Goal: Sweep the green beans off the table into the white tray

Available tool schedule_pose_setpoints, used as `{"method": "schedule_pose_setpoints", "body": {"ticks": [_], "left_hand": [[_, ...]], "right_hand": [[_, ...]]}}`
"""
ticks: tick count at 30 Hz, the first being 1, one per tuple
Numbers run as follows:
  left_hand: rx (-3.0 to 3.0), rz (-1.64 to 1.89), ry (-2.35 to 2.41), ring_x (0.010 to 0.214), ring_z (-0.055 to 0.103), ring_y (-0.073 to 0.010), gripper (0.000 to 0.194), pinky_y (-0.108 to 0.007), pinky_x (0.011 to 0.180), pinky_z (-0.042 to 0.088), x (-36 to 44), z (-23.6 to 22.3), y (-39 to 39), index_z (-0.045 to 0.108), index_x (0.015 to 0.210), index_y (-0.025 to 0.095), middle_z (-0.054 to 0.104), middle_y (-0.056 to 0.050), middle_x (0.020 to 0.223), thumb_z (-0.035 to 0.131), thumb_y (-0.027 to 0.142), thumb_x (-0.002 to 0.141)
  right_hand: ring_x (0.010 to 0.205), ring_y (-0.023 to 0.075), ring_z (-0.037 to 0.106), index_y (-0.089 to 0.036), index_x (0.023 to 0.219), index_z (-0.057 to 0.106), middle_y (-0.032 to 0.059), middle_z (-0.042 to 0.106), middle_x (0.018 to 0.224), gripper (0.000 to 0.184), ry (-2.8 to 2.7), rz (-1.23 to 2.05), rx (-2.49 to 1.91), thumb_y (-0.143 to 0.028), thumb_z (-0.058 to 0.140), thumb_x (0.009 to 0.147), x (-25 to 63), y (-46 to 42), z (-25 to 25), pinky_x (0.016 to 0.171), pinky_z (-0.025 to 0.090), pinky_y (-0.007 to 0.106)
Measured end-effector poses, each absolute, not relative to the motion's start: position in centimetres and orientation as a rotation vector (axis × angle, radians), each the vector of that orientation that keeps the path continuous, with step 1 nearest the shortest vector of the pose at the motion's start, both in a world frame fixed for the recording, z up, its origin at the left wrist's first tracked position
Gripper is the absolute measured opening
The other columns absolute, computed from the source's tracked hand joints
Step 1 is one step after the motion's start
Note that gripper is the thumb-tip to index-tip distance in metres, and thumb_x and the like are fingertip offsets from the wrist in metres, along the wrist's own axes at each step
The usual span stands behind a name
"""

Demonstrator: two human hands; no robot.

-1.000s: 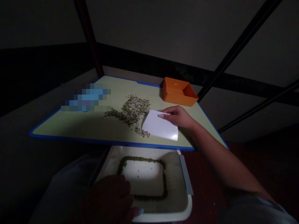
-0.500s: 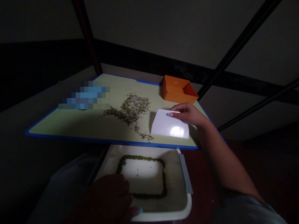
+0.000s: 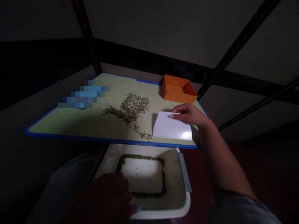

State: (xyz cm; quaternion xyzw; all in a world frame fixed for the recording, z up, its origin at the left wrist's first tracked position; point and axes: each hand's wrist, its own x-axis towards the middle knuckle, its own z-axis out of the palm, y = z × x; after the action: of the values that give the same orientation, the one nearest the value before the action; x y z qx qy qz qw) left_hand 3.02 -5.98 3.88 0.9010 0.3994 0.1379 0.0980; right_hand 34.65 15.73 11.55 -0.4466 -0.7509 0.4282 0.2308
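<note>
Pinching a white card [image 3: 171,126] along its far edge, thumb on top and fingers behind, my right hand [image 3: 192,115] holds it over the right part of the board [image 3: 77,126]. From my distant view I cannot tell whether the card's lower edge touches the surface. My left hand [image 3: 112,189] curls at the near left of the white basin [image 3: 173,214], too dark for me to judge how firmly it grips.

The small grains [image 3: 134,107] lie mid-board, left of the card, with a thin tail running toward the near edge above the basin. An orange box [image 3: 178,90] stands at the far right.

I judge spilling to be the main risk: a fast sweep could fling grains past the basin's sides, and so could a basin sitting off-line under the edge. A bendy card, held only at one edge, could flex and let grains slip beneath it.

Compared with a second ago, the card is farther right, clear of the main scatter, and the tail of grains is strung out nearer the edge; the left hand looks much the same.
</note>
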Motion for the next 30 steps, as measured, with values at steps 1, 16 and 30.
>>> {"method": "schedule_pose_setpoints", "body": {"ticks": [1, 16, 30], "left_hand": [[2.678, 0.403, 1.175, 0.080, 0.061, -0.0164, 0.020, -0.031, 0.074, 0.041, 3.02, 3.92, -5.96, 0.063, 0.082, 0.026, 0.064, 0.005, 0.084, 0.050, 0.016, 0.094], [2.669, 0.455, 1.135, 0.078, 0.060, -0.0150, 0.020, -0.028, 0.073, 0.041, 2.94, 3.86, -5.77, 0.062, 0.083, 0.026, 0.064, 0.005, 0.083, 0.051, 0.019, 0.098], [2.711, 0.504, 1.204, 0.074, 0.058, -0.0163, 0.027, -0.027, 0.073, 0.044, 3.29, 3.59, -5.71, 0.064, 0.081, 0.025, 0.063, 0.002, 0.078, 0.052, 0.038, 0.102]], "right_hand": [[0.053, 0.0074, 0.043, -0.015, 0.072, 0.070, -0.0019, 0.058, 0.061, 0.036, -2.066, 1.161, -1.231, -0.049, 0.082, 0.072, 34.69, 15.77, 11.51, 0.049, 0.028, 0.024], [0.055, 0.0074, 0.044, -0.015, 0.075, 0.070, -0.0022, 0.058, 0.062, 0.035, -2.073, 1.142, -1.161, -0.048, 0.081, 0.074, 34.64, 15.77, 11.24, 0.050, 0.030, 0.024], [0.054, 0.0082, 0.044, -0.014, 0.076, 0.069, -0.0022, 0.056, 0.062, 0.040, -2.124, 1.133, -1.158, -0.052, 0.081, 0.074, 34.82, 15.61, 11.40, 0.049, 0.030, 0.024]]}}
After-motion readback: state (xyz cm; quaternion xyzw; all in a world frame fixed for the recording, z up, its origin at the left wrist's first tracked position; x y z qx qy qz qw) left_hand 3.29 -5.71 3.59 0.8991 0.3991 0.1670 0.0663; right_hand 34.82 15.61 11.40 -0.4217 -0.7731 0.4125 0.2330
